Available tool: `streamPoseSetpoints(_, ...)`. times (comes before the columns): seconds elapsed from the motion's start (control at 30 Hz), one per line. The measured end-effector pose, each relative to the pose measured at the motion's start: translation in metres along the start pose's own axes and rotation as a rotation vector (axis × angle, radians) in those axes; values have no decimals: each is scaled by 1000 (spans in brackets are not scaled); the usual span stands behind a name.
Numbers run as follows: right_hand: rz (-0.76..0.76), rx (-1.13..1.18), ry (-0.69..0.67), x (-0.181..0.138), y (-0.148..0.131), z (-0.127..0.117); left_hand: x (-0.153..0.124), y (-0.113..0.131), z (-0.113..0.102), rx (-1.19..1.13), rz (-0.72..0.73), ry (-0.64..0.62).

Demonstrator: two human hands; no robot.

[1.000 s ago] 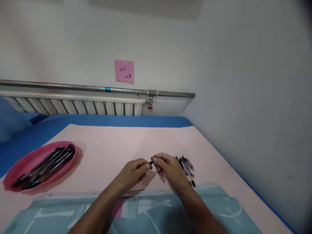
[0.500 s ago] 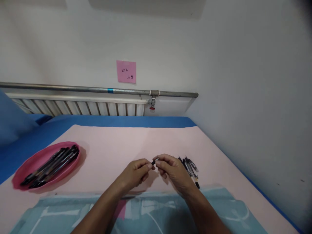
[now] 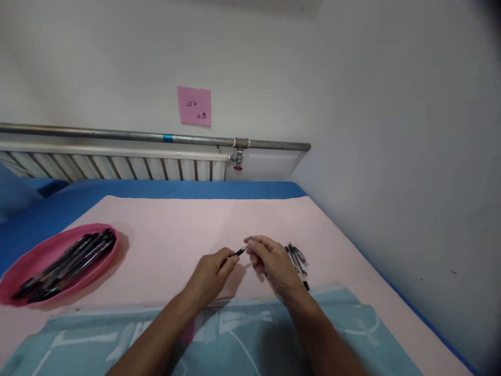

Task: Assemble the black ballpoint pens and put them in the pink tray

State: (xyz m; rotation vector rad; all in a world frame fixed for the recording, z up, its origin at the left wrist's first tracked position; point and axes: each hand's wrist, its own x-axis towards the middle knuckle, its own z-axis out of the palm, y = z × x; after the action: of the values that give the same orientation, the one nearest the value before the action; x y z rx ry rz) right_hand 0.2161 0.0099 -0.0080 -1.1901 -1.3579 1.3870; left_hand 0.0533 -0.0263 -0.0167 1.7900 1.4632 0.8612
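Note:
My left hand [image 3: 209, 271] pinches a black pen [image 3: 240, 251] between thumb and forefinger, its pointed silvery tip angled up to the right. Right at that tip are the thumb and forefinger of my right hand [image 3: 274, 262]. The other fingers of that hand are curled, and a small dark end shows below them; I cannot make out what it is. Just beyond my right hand lie several loose pens and clear pen parts [image 3: 301, 256], partly hidden by it.
To the left, a pink oval basket [image 3: 43, 251] holds several black pens [image 3: 74, 266]. A pink sheet [image 3: 176, 219] covers the blue table surface [image 3: 188, 189]. Teal patterned cloth [image 3: 223, 334] lies along the near edge. A radiator and pipe [image 3: 129, 135] run along the wall behind.
My fingertips have drawn slightly apart, and the pen's pointed tip now shows between them. The whole view has shifted a little, moving the scene left and up.

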Motion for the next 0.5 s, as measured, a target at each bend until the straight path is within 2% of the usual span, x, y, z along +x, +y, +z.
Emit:
streamPoseSetpoints(0.1, -103, -335, 240, 4, -3, -21, 1, 0, -1, -12, -43, -12)
streamPoseSetpoints(0.17, -136, -676, 302, 6, -2, -32, 1, -1, -2, -1, -51, -3)
streamPoseSetpoints(0.23, -111, -980, 239, 7, 1, -35, 1, 0, -3, 10, -57, 2)
streamPoseSetpoints(0.3, -74, -1187, 127, 7, 6, -33, 0, 0, -3, 9, -60, -2)
streamPoseSetpoints(0.4, -31, -1373, 43, 4, 9, -25, 0, 1, -3, -4, -61, -13)
streamPoseSetpoints(0.5, -9, -1452, -1, 0, 7, -18, -1, 1, -3, -22, -62, -8)
